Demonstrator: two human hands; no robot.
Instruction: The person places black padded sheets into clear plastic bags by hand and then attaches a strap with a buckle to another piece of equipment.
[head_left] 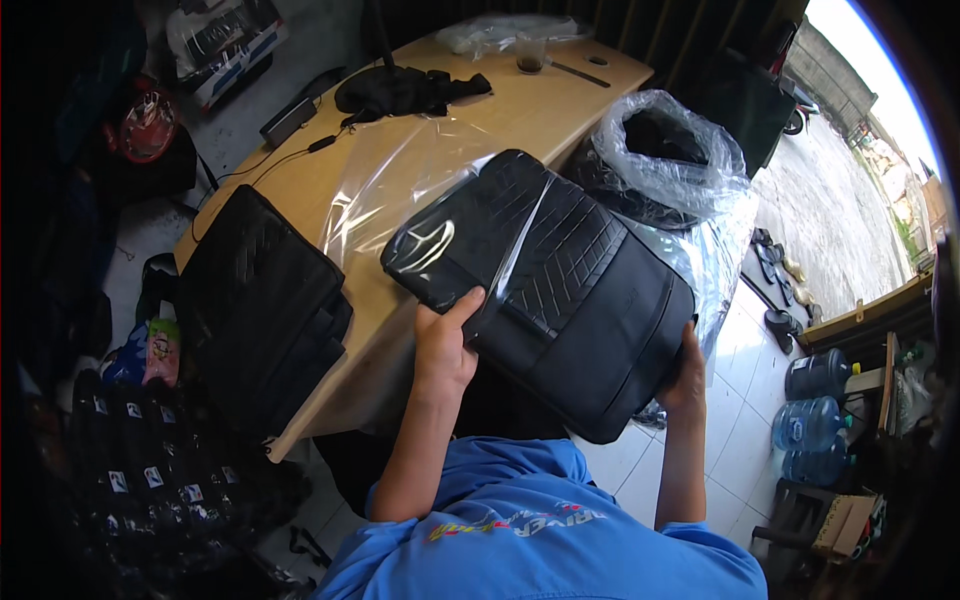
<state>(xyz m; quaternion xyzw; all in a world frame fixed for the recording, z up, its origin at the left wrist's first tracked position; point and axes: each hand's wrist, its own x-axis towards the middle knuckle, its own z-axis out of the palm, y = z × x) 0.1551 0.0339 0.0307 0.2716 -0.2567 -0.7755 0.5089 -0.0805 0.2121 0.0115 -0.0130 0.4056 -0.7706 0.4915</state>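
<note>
Head view: black bag (600, 320) is held at the near side of the tabletop (545, 120), long axis slanting far left to near right, left hand (448, 340) nearer the clear film (372, 195), fingers closed on the bag's near edge, right hand (686, 375) clasping its right end.

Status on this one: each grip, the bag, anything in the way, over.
Left grip and right grip holding black bag up by its edges. Clear plastic over its upper-left part. Second black bag apart at left, not in the way.
</note>
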